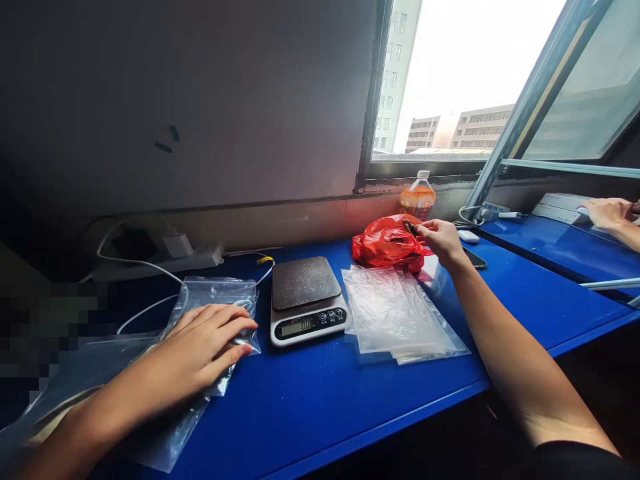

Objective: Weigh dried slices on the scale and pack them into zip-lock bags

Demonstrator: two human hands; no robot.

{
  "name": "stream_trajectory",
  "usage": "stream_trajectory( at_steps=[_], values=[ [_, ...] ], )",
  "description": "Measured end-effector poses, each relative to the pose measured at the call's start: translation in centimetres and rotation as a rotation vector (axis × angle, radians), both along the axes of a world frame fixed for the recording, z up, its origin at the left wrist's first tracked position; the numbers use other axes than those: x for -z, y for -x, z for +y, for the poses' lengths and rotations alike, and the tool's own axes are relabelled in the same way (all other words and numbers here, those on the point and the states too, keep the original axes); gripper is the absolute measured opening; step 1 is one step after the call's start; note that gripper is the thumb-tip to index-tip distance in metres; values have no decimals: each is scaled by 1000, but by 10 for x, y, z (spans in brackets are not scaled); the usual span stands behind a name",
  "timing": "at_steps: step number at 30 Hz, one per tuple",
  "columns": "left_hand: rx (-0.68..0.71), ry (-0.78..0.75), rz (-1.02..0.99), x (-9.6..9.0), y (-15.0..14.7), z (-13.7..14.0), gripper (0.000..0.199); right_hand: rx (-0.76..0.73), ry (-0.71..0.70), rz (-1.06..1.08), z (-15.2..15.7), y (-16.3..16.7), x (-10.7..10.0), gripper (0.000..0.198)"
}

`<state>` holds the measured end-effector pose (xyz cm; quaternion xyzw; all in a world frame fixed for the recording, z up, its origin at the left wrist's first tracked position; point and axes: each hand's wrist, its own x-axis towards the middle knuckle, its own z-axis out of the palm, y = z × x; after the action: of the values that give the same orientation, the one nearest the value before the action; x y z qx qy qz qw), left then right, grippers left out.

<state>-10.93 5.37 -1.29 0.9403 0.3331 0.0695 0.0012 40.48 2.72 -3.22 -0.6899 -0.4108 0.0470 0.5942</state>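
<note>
My left hand (213, 343) lies palm down with fingers stretched out on clear plastic bags (207, 290) at the left of the blue table. Pinched in the fingers of my right hand (443, 241) is a small dark object (411, 229) whose kind I cannot make out. It is over a crumpled red plastic bag (383, 241). Between my hands stands a digital kitchen scale (307, 280) with whitish specks on its dark plate and a lit display. Just right of the scale, several flat clear bags (395, 320) overlap in a loose pile.
An orange drink bottle (419, 195) stands behind the red bag, under the window. A phone (475, 259) and a white case (469, 236) lie past my right wrist. Cables and a power strip (155, 267) run along the wall. Another person's hand (610, 213) is at far right.
</note>
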Motion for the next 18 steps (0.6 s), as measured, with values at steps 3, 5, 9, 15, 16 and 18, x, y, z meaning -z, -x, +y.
stream_trajectory(
  at_steps=[3, 5, 9, 15, 16, 18],
  values=[
    [14, -10, 6, 0, 1, 0, 34, -19, -72, 54, -3, 10, -13, 32],
    [19, -14, 6, 0, 0, -1, 34, -66, -125, 60, -5, 26, -26, 27],
    [14, -3, 15, -2, -3, -7, 35, -261, -238, -264, -11, 96, -44, 12],
    [3, -4, 24, -5, -5, -15, 34, -633, -315, -885, -23, 190, -28, 14],
    [3, -3, 33, -5, -4, -16, 34, -634, -310, -894, -22, 195, -23, 15],
    [7, -4, 43, -5, -4, -16, 36, -606, -277, -918, -19, 198, -12, 15]
  ],
)
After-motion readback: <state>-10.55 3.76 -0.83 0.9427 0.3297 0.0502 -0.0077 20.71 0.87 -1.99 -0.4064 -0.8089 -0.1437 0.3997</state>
